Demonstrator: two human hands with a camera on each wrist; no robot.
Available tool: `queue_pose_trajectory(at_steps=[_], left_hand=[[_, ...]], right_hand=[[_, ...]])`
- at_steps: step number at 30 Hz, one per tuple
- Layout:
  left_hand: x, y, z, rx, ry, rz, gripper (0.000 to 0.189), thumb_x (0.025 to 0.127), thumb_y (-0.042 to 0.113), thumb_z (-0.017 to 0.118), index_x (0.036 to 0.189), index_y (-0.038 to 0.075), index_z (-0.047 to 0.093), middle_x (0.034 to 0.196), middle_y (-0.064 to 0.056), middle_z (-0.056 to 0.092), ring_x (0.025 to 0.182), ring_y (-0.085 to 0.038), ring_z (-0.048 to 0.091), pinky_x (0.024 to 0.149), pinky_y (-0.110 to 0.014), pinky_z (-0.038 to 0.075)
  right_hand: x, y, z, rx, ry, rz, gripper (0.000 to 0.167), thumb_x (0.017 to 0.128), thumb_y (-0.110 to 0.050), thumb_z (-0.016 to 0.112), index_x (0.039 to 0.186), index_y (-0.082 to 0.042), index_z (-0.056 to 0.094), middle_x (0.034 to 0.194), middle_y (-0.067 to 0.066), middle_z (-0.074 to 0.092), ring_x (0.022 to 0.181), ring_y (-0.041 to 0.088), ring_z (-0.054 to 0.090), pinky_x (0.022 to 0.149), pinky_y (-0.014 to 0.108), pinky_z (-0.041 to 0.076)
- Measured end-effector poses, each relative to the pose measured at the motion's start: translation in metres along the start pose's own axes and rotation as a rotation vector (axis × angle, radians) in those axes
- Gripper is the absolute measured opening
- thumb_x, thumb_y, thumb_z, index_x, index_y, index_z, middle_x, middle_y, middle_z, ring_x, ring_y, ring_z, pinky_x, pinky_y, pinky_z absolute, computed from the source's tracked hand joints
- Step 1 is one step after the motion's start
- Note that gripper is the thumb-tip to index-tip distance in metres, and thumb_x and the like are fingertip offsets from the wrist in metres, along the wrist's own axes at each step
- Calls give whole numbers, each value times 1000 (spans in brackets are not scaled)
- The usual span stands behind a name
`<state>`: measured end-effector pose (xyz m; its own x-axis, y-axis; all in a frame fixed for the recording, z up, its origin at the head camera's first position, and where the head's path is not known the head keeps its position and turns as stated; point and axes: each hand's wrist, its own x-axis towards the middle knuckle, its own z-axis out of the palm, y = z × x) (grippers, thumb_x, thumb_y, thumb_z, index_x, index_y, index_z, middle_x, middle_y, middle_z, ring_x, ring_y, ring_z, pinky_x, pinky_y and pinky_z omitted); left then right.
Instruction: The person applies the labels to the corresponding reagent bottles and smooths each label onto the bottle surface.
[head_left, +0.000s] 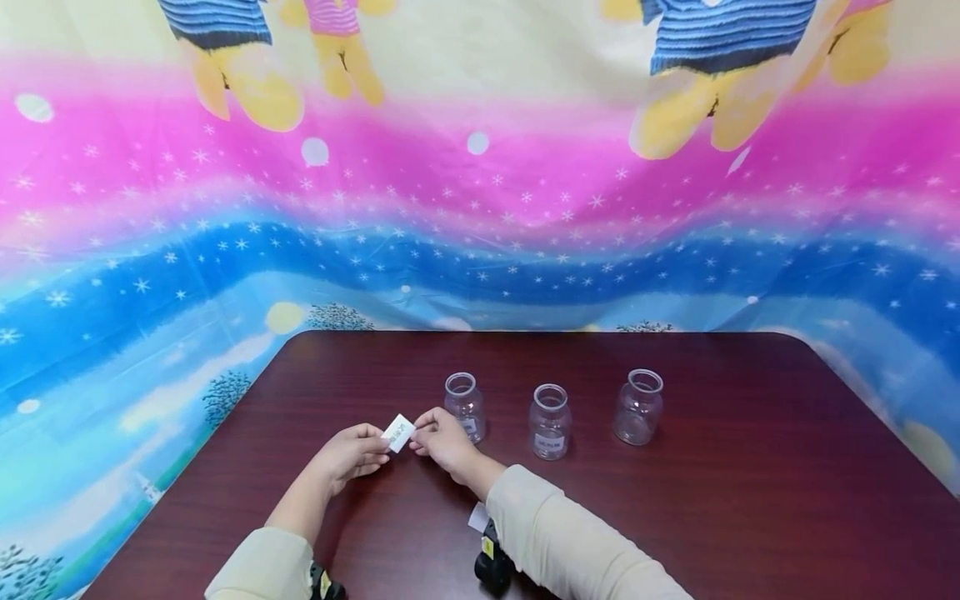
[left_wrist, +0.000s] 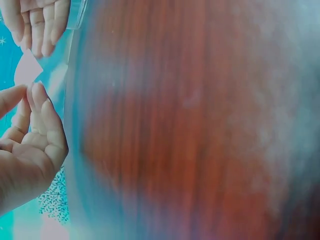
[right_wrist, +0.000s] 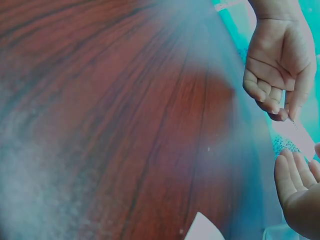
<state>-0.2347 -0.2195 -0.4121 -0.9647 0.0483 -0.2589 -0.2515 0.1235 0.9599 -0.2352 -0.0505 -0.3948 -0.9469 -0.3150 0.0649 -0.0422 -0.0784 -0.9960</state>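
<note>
In the head view, a small white label (head_left: 398,433) with dark print is held between both hands, tilted, above the table. My left hand (head_left: 351,454) pinches its lower left edge between thumb and fingers. At its right edge, the thumb and fingertips of my right hand (head_left: 448,442) pinch the corner. Behind the right hand stands a clear glass jar (head_left: 467,400), partly hidden, with a white label low on it. A second labelled jar (head_left: 551,421) stands to its right. Farther right is a third jar (head_left: 638,408), on which I see no label.
All three jars stand upright and lidless on the dark red wooden table (head_left: 712,500). A white paper piece (head_left: 477,517) shows beside the black device (head_left: 492,567) under my right sleeve. A printed cloth (head_left: 480,250) hangs behind the table.
</note>
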Motion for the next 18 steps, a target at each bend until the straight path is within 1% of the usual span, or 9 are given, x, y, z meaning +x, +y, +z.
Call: queue_pose_trajectory(at_steps=[5,10,14,18], left_hand=[[-5,3,-2,-9,-63,28,13,80,7,56,86,-3,50,72,-3,58,63,-11,57,61,-25,46],[-10,7,0,-29,-128,60,8,81,8,56,82,2,50,74,-3,59,65,-11,58,63,-26,47],[-15,11,6,-78,-188,95,6,82,7,54,78,8,50,74,-2,59,66,-10,58,66,-27,47],[-20,16,16,-117,-215,122,9,82,4,53,76,10,50,72,-1,60,65,-9,58,65,-27,47]], right_hand=[[6,10,-4,65,-4,-15,16,76,12,48,91,15,44,76,19,55,68,29,58,67,42,48],[6,16,-8,117,-10,-23,17,75,9,51,90,13,46,73,15,56,62,18,57,65,40,49],[-1,12,-11,169,-27,-6,16,75,9,52,89,10,46,69,10,55,58,14,56,65,39,49],[-8,8,-15,194,-23,-12,14,75,9,52,87,9,45,67,6,53,57,12,55,62,32,50]])
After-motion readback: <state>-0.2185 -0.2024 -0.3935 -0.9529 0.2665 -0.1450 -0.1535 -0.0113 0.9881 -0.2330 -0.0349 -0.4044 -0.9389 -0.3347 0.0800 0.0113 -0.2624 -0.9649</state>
